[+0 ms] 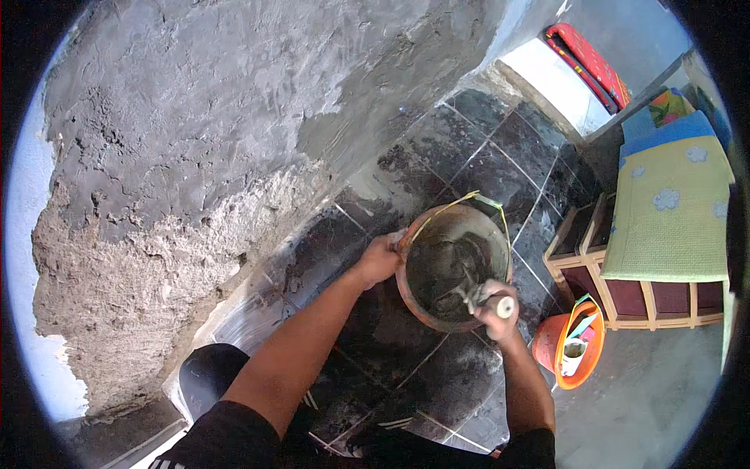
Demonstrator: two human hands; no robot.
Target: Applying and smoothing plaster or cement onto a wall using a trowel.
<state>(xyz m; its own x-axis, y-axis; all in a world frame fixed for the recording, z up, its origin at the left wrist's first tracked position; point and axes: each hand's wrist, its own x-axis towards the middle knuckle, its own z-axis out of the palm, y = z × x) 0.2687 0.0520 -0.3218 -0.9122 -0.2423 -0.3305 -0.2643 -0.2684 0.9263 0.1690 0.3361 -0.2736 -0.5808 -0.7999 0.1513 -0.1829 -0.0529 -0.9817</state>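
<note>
A round orange bucket [412, 306] stands on the dark tiles in front of me, holding wet grey mortar [437, 270]. Its thin yellowish handle [488, 201] leans over the far side. At the left rim, my left hand [380, 259] is closed on the bucket's edge. My right hand [497, 311] is wrapped around the pale handle of a trowel [469, 291], over the near right of the opening. The trowel's metal end reaches down into the mortar, which partly hides the blade.
On the left rises a wall [234, 102] with smooth grey plaster above rough, bare patches. A smaller orange bucket [544, 344] with a white cup inside stands at right. Behind it is a wooden-framed piece of furniture [594, 270] draped with a green cloth [664, 227]. A red folded item [590, 66] lies farther back.
</note>
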